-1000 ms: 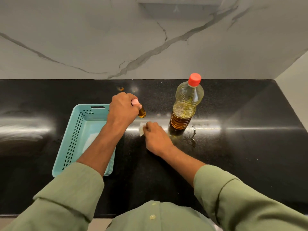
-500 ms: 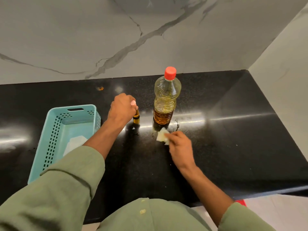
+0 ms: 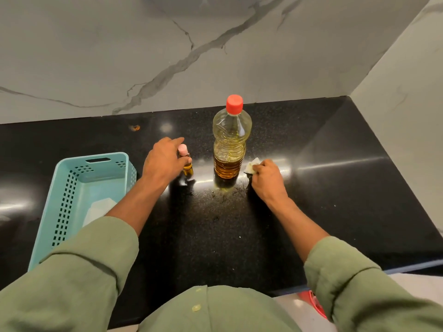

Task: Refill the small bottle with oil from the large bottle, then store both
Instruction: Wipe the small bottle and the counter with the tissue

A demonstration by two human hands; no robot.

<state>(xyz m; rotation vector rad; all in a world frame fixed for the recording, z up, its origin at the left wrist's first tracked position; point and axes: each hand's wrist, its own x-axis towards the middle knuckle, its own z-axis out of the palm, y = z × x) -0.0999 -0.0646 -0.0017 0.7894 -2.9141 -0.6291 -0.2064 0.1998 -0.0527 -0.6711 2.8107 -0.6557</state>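
Worktop (image 3: 335,188): our left hand (image 3: 163,161) grips small bottle (image 3: 186,161); right hand (image 3: 267,179) clutches tissue (image 3: 251,167) beside capped large bottle (image 3: 229,144).

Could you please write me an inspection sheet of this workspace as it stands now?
Surface: black counter, glossy, with wet smears near the big bottle's base.
Job's things: big bottle upright, red cap on, partly full; small bottle upright on the counter, pink cap on, amber oil inside.
Clutter: teal basket at left with a white piece inside; orange speck near the wall.
Grippers: left hand around the small bottle; right hand pressing a white wad beside the big bottle.
Cables: nothing seen.
Surroundings: marble wall behind and at right; red object below the counter edge.
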